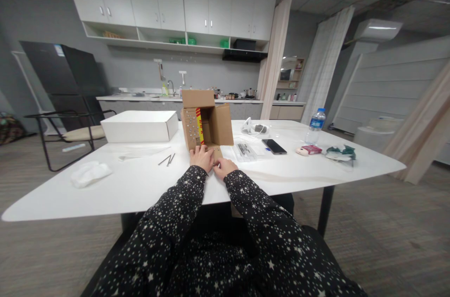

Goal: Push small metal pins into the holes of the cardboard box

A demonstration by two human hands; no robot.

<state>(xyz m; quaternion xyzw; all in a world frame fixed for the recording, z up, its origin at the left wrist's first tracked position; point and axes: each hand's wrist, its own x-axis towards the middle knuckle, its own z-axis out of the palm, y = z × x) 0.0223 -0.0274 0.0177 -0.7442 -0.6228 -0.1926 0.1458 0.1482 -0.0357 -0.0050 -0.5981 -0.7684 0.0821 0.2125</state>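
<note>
White desk (147, 189) w/ rounded corners, dark legs. On it, L to R: crumpled white cloth (89, 173) near the left edge, flat white box (139, 126) further back, couple of thin metal rods (168, 159), open cardboard box (206, 121) lying on its side in the middle w/ both hands resting at its front flap. Then a clear plastic packet (246, 151), black phone (274, 146), small pink box (309, 149), water bottle (316, 126), and some green-white stuff (340, 152) near the right end.

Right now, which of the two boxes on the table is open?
The brown cardboard box at both hands, left hand and right hand; its flaps stand open. The white box beside it is closed.
</note>
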